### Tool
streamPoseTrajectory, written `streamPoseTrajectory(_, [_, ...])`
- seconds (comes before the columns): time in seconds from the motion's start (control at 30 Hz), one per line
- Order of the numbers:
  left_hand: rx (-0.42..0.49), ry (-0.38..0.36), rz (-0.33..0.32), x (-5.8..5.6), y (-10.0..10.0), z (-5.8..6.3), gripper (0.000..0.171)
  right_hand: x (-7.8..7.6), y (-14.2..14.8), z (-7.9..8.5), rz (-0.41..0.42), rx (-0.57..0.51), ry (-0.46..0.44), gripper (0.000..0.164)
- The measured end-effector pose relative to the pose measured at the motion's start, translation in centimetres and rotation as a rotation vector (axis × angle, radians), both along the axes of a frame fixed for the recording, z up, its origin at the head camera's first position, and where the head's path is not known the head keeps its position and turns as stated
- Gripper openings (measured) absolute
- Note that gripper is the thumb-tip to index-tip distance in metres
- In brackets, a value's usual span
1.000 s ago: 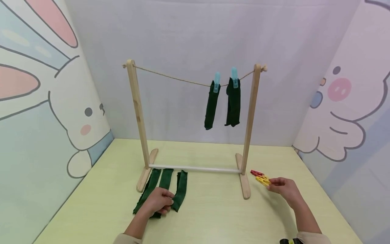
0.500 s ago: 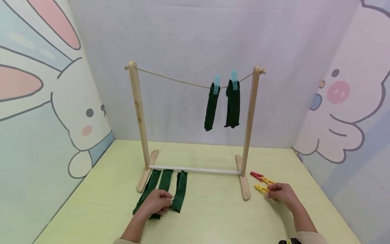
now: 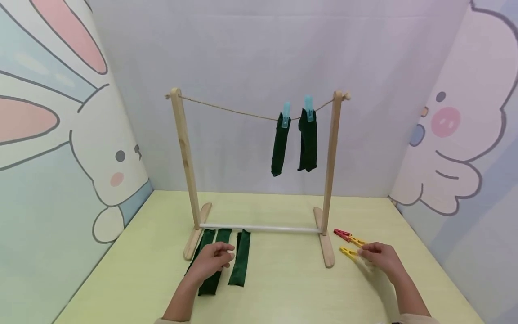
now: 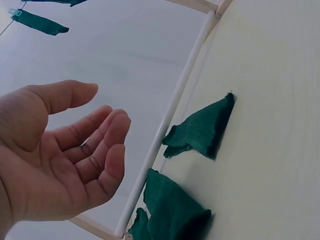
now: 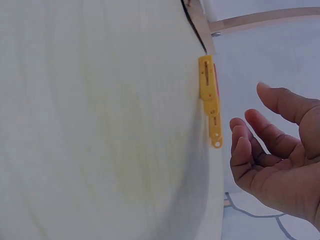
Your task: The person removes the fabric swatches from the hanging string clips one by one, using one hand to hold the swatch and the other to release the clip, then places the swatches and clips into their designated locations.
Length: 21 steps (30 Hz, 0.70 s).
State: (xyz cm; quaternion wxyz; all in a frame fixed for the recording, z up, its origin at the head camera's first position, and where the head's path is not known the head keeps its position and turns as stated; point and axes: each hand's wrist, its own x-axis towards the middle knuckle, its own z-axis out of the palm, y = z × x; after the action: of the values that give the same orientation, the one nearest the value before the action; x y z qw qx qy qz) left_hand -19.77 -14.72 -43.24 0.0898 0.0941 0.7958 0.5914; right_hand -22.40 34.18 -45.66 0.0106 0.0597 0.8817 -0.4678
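Observation:
My left hand (image 3: 212, 261) hovers over dark green cloth pieces on the table, its fingers loosely bent and nothing in them. The rightmost cloth piece (image 3: 240, 263) lies flat beside its fingertips. A middle cloth piece (image 3: 210, 285) and a left cloth piece (image 3: 207, 236) are partly covered by the hand. On the right, my right hand (image 3: 380, 256) has relaxed fingers beside a front yellow clothespin (image 3: 349, 251). In the right wrist view the hand (image 5: 280, 155) is apart from the yellow clothespins (image 5: 209, 90). Another yellow clothespin (image 3: 358, 241) and a red clothespin (image 3: 341, 233) lie just behind.
A wooden stand (image 3: 186, 157) holds a sagging rope (image 3: 230, 110). Two green cloths, a left one (image 3: 280, 150) and a right one (image 3: 309, 146), hang from it by blue clothespins (image 3: 286, 115). A white bar (image 3: 263, 228) joins the stand's feet. Printed walls enclose the table.
My left hand has lifted off the rightmost cloth, which lies straighter. My right hand has let go of the yellow clothespins; the front one lies apart from the others. The head view has tilted slightly up.

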Motion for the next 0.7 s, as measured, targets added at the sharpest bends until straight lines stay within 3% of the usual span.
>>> streamPoseTrajectory(0.4, [0.020, 0.094, 0.058, -1.1, 1.3, 1.0, 0.028, 0.1, -1.6, 2.0, 0.033, -0.073, 0.112, 0.044])
streamPoseTrajectory(0.7, [0.104, 0.125, 0.112, -2.0, 2.3, 2.1, 0.024, -0.6, -4.3, 4.7, 0.080, -0.093, 0.225, 0.039])
